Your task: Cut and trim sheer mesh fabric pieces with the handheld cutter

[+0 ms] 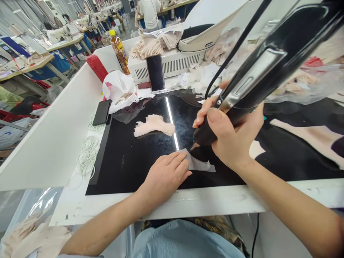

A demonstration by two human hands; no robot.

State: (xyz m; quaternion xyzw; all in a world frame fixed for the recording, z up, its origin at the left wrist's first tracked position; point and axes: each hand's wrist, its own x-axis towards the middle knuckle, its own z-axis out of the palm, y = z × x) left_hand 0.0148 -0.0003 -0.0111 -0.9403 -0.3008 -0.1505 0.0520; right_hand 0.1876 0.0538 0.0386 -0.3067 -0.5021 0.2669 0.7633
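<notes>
My right hand [232, 134] is wrapped round the grip of a large black hand-held tool [268, 61] with a silver panel; its tip points down at a pale fabric piece [199, 165] on the glossy black work surface [129, 161]. My left hand [166, 175] lies flat with fingers stretched out, pressing the left end of that piece. A small stack of similar pale pink pieces [153, 125] lies a little further back, left of a bright light reflection.
A black phone [102, 112] lies at the surface's left edge beside several white rubber bands [88, 154]. Another phone [156, 72] leans on a white machine [172, 62] with fabric heaps, a bottle [119, 50] and a plastic bag [119, 89]. Someone stands at far tables.
</notes>
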